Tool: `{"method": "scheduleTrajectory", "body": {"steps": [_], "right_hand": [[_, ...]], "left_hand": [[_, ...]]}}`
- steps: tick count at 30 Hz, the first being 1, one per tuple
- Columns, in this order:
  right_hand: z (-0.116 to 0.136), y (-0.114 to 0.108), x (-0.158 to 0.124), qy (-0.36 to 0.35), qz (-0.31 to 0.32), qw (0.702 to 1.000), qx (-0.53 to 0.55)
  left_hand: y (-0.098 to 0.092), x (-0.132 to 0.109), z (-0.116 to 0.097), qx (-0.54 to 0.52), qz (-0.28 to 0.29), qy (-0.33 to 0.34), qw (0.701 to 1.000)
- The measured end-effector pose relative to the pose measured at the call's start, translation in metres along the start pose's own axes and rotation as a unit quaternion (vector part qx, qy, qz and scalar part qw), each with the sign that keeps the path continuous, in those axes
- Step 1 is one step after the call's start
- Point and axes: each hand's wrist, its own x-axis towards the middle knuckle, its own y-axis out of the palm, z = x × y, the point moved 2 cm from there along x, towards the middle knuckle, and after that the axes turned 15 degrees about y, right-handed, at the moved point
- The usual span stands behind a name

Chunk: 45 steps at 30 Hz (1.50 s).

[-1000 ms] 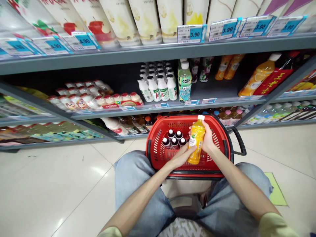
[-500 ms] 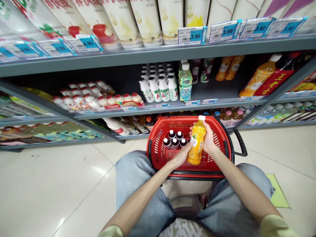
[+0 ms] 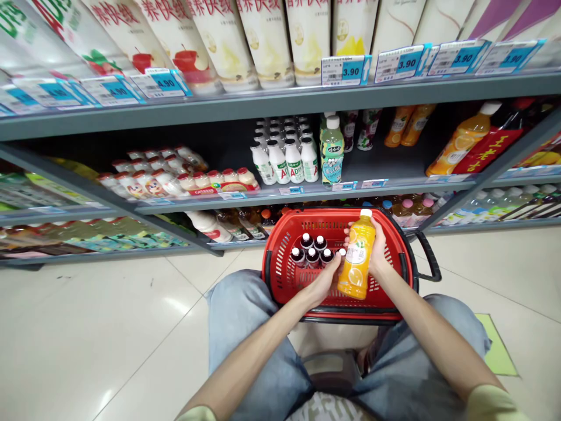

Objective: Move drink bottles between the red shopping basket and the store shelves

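A bottle of orange juice with a white cap is held tilted above the red shopping basket. My right hand wraps around its upper right side, and fingertips show past its left edge. Against the lower left side of the bottle rests my left hand, thumb raised along it; its other fingers are partly hidden behind the bottle. Several dark bottles with white caps stand in the left part of the basket, one partly covered by my left thumb.
Behind the basket, a middle shelf carries small white milk drinks, a green bottle and a leaning orange bottle. Price tags line the upper shelf edge. The basket's black handle sticks out right, between my knees and the shelf.
The orange juice bottle has turned in my hands, showing a different part of its label. My left thumb has slid off the label to the bottle's left edge. The view has shifted slightly.
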Motion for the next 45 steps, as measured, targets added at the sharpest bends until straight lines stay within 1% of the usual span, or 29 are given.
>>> {"method": "scheduleTrajectory", "body": {"steps": [3, 8, 12, 16, 18, 23, 29, 33, 35, 40, 45], "right_hand": [[0.001, 0.002, -0.002, 0.007, 0.011, 1.000, 0.002], [-0.002, 0.010, -0.003, 0.006, 0.016, 1.000, -0.018], [-0.004, 0.015, -0.003, 0.005, 0.007, 0.999, -0.038], [-0.004, 0.012, 0.000, 0.004, -0.010, 0.998, -0.068], [-0.005, 0.009, 0.002, 0.005, -0.015, 0.997, -0.077], [-0.007, 0.002, 0.009, 0.001, -0.029, 0.997, -0.072], [-0.003, 0.004, 0.008, -0.013, -0.040, 0.998, -0.054], [-0.001, 0.006, 0.006, -0.017, -0.033, 0.998, -0.049], [-0.001, 0.006, 0.006, -0.017, -0.030, 0.998, -0.043], [-0.002, 0.003, 0.009, -0.022, -0.037, 0.999, -0.016], [-0.003, 0.003, 0.010, -0.019, -0.027, 0.999, -0.022]], "left_hand": [[0.001, 0.000, 0.007, -0.042, -0.002, -0.020, 0.999], [-0.001, 0.000, 0.013, -0.007, -0.039, 0.013, 0.999], [-0.001, -0.002, 0.010, -0.022, -0.066, 0.002, 0.998], [-0.005, -0.005, 0.006, 0.063, -0.103, 0.004, 0.993], [-0.007, -0.006, 0.005, 0.106, -0.111, 0.005, 0.988], [-0.010, -0.005, 0.002, 0.137, -0.113, 0.007, 0.984], [-0.010, -0.003, 0.001, 0.169, -0.102, 0.033, 0.980], [-0.012, -0.002, 0.003, 0.231, -0.092, 0.060, 0.967], [-0.014, -0.002, 0.004, 0.255, -0.091, 0.061, 0.961], [-0.016, -0.001, 0.004, 0.233, -0.110, 0.049, 0.965], [-0.015, 0.000, 0.002, 0.256, -0.093, 0.076, 0.959]]}}
